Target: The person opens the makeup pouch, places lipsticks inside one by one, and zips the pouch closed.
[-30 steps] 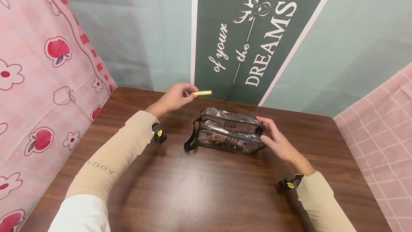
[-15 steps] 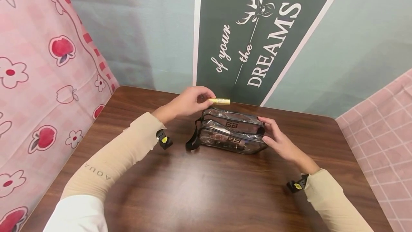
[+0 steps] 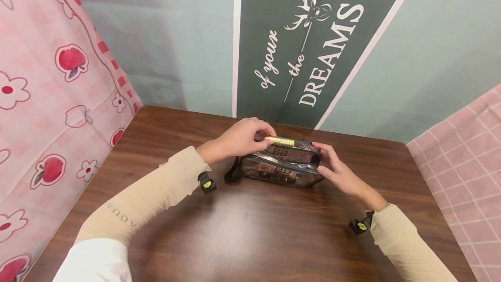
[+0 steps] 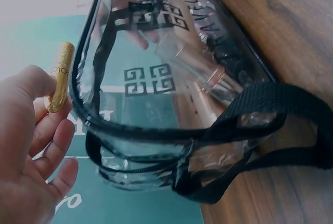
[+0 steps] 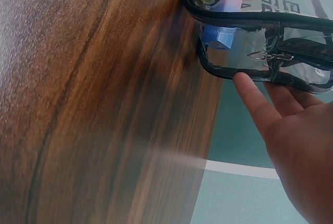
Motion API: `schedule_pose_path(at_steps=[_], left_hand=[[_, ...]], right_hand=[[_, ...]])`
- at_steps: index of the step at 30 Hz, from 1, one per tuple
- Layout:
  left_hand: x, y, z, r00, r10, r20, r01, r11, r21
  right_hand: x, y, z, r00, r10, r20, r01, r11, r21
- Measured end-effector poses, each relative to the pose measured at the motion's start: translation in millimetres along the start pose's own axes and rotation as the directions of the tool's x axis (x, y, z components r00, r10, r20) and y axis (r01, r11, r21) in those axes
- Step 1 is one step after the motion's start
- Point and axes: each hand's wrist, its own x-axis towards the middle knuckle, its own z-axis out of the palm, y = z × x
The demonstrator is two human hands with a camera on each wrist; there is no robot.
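Observation:
My left hand [image 3: 244, 137] pinches a slim gold tube [image 3: 280, 141] with faint lettering between thumb and fingertips. In the head view the tube lies over the back edge of a clear bag with black trim [image 3: 282, 177]; in the left wrist view the tube [image 4: 63, 73] shows beside the bag's rim. My right hand [image 3: 339, 172] holds the bag's right end, thumb in front and fingers toward the back. The right wrist view shows fingertips at the black trim near a zip pull [image 5: 270, 56]. I cannot tell how far the zip is undone.
Inside the bag are a clear-capped bottle [image 4: 190, 63] and a pink-and-blue item [image 5: 223, 24]. A black strap [image 3: 233, 172] hangs from its left end. The brown wooden table [image 3: 235, 238] meets a printed cloth backdrop [image 3: 195, 34] just behind; pink cloths flank both sides.
My left hand has carried the gold tube rightward and down, from left of the bag to over its back edge. My right hand stays at the bag's right end.

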Motion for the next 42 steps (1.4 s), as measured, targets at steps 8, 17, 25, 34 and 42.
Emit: schedule_pose_path(at_steps=[8, 17, 25, 34, 42], left_hand=[[1.8, 6.9, 14.2, 1.000, 0.012, -0.003, -0.012, 0.995, 0.101], [2.6, 12.0, 25.1, 0.999, 0.025, 0.022, -0.028, 0.984, 0.178], [2.8, 12.5, 23.0, 0.998, 0.033, 0.061, -0.043, 0.985, 0.166], [1.9, 11.6, 22.9, 0.998, 0.048, 0.048, -0.055, 0.985, 0.163], [1.0, 11.3, 23.2, 0.998, 0.050, 0.046, -0.057, 0.986, 0.158]], right_hand=[[0.0, 1, -1, 1.000, 0.009, 0.008, -0.009, 1.000, -0.024], [-0.7, -4, 1, 1.000, -0.015, -0.017, 0.015, 1.000, -0.018], [-0.9, -3, 0, 1.000, -0.005, -0.004, 0.005, 1.000, -0.003], [-0.3, -6, 2, 0.999, -0.041, -0.005, 0.041, 0.998, 0.052], [-1.1, -3, 3, 1.000, -0.011, -0.003, 0.011, 1.000, 0.029]])
